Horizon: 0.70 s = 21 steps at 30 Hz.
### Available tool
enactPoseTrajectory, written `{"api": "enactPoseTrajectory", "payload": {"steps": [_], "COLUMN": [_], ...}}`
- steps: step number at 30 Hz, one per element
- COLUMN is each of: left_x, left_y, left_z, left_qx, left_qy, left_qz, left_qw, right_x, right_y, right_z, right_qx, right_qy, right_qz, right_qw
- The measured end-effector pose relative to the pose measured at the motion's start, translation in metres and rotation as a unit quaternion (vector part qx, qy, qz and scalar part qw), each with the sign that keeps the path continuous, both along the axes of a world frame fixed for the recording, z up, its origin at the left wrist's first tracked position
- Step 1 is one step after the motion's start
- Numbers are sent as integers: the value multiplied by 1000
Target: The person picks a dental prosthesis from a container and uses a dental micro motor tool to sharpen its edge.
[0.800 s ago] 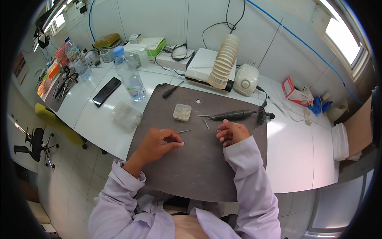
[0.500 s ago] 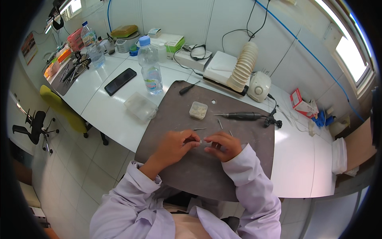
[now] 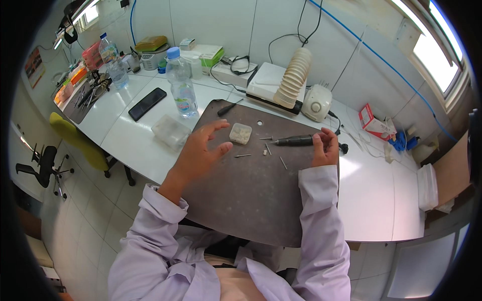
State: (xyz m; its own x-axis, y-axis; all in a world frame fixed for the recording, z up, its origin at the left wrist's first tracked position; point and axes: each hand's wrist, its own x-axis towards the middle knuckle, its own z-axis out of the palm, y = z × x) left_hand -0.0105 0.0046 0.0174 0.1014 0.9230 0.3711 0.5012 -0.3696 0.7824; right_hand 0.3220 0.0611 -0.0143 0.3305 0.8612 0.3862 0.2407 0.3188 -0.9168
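Brown mat (image 3: pixel 246 205) on white bench (image 3: pixel 374 210): left hand (image 3: pixel 195 150) spread, right hand (image 3: pixel 326 153) at the handpiece (image 3: pixel 295 141)

Handpiece, dark and slender, lies across the right part of the mat, tip toward mid-frame. Right hand overlaps its rear end, fingers curled, thumb close to fingertips; cannot tell whether they grip it. Small white piece (image 3: pixel 265 153) rests on the mat between the hands, apart from both, below and left of the handpiece tip. Slim metal bits (image 3: pixel 283 163) lie scattered about it. Left hand wide, thumb well apart from fingers; clear box (image 3: pixel 239 142) of pale pieces stands near them, to the right.

Surroundings: black-handled tool (image 3: pixel 227 109) at the mat's upper left; translucent container (image 3: pixel 169 131) just beside the left hand; water bottle (image 3: pixel 182 88) and black phone (image 3: pixel 147 104) farther upper left. Ribbed hose (image 3: pixel 292 78) rises upper centre, rounded white unit (image 3: pixel 316 103) right of it, behind the handpiece. Black fitting (image 3: pixel 343 148) shows right of the right hand, which blocks the handpiece's rear from view. Bright window (image 3: pixel 436 64), upper right.
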Motion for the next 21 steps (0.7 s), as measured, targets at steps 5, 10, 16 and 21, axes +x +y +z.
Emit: {"api": "enactPoseTrajectory", "payload": {"steps": [5,10,16,21], "left_x": [-2,35,122,135], "left_y": [19,47,19,-20], "left_z": [27,28,8,29], "left_qx": [-26,-37,106,55], "left_qy": [36,4,-153,-218], "left_qz": [-102,-212,-287,-343], "left_qw": [994,976,939,912], "right_x": [5,30,11,-65], "right_y": [11,11,52,42], "right_z": [-5,25,96,160], "right_qx": [86,214,223,256], "right_qy": [54,8,92,90], "right_qz": [-1,-57,-46,70], "right_qw": [995,975,969,960]}}
